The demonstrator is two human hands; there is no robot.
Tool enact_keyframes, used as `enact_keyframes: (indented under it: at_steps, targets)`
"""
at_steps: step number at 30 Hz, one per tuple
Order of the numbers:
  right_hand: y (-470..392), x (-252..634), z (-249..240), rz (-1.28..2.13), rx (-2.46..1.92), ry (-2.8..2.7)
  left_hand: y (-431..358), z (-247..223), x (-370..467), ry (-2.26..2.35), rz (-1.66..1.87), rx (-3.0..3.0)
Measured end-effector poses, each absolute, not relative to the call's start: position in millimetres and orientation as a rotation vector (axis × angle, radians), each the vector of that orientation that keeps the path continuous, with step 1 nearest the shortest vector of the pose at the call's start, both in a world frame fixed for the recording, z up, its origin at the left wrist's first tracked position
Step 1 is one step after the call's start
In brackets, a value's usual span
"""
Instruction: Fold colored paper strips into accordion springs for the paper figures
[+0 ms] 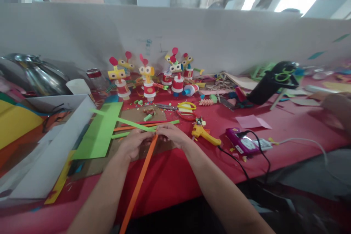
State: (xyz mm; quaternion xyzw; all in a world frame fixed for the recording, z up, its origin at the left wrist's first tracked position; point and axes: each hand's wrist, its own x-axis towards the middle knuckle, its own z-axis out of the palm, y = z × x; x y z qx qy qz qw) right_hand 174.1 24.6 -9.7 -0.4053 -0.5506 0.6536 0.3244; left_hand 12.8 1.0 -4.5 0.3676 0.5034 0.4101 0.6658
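My left hand (pixel 135 142) pinches the near end of a light green paper strip (pixel 131 123), which stretches away to the upper left. Close beside it, my right hand (pixel 172 134) is closed on the join where the green strip meets an orange paper strip (pixel 141 177). The orange strip hangs down toward me past the table's front edge. My fingertips partly hide where the two strips cross. Beneath my hands lies a brown cardboard sheet (pixel 131 114) with more green and orange strips on it. A green paper sheet (pixel 102 131) is at the left.
Paper figures (pixel 149 82) stand along the back wall. Scissors (pixel 186 106) lie beyond my hands, with a yellow glue gun (pixel 205 135) and purple power strip (pixel 242 141) at right. A white box (pixel 55 150) stands left; another person's arm (pixel 336 108) shows far right.
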Motion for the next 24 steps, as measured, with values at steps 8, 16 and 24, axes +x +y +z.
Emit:
enact_keyframes:
  at_steps: [8,16,24]
  targets:
    - [25.9,176.2,-3.0,1.566,-0.694,-1.030,-7.1,4.1,14.9,0.847,1.083,0.825]
    - [16.4,154.1,-16.3,1.404,-0.746,-1.156,-4.8,-15.3,37.3,0.971,1.448,0.892]
    - [19.5,158.9,-18.7,1.207,-0.789,-1.416,-4.4,-12.3,29.9,1.014,1.589,1.066]
